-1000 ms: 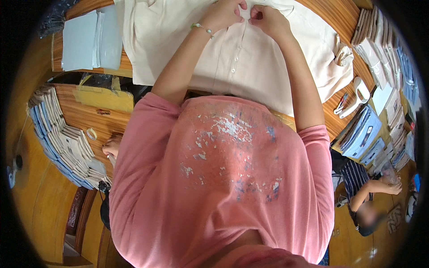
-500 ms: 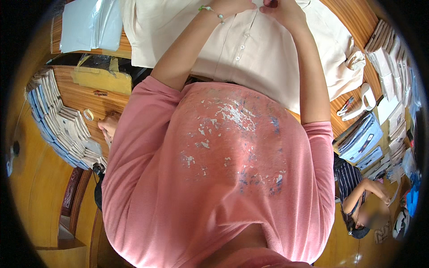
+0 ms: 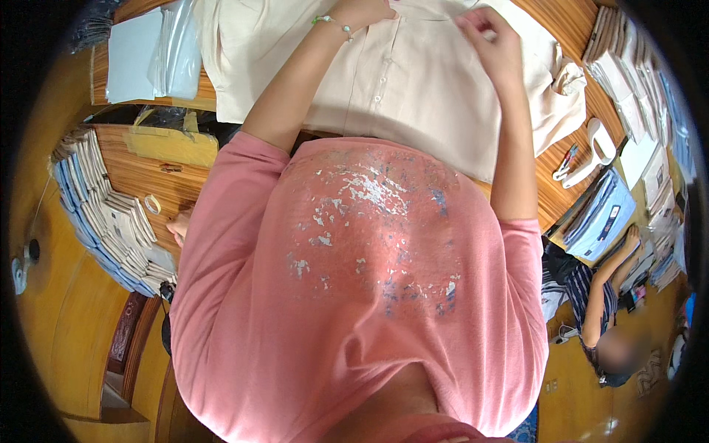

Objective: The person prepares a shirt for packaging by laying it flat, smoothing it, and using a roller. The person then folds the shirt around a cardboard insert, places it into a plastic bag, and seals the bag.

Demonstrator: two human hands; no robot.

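Note:
A cream button-front shirt (image 3: 436, 88) lies spread over the wooden table in front of me, its row of small pale buttons running down the middle. My left hand (image 3: 363, 12), with a beaded bracelet at the wrist, rests on the shirt beside the upper front opening. The top edge of the picture cuts off most of its fingers, so their grip is hidden. To the right, my right hand (image 3: 496, 43) is above the shirt's upper part, fingers curled and thumb drawn to the forefinger. Whatever is in that pinch, if anything, is too small to make out.
Clear plastic sleeves (image 3: 151, 55) lie at the upper left. Stacked folded garments (image 3: 107, 214) stand lower left, near another person's hand (image 3: 179, 224). On the right are a white handled tool (image 3: 597, 151), small snips (image 3: 566, 160), packed blue shirts (image 3: 600, 214) and a co-worker (image 3: 594, 306).
My right hand has moved right and slightly down, away from my left hand. My left hand has shifted a little left. The co-worker's arm now reaches up toward the stacks.

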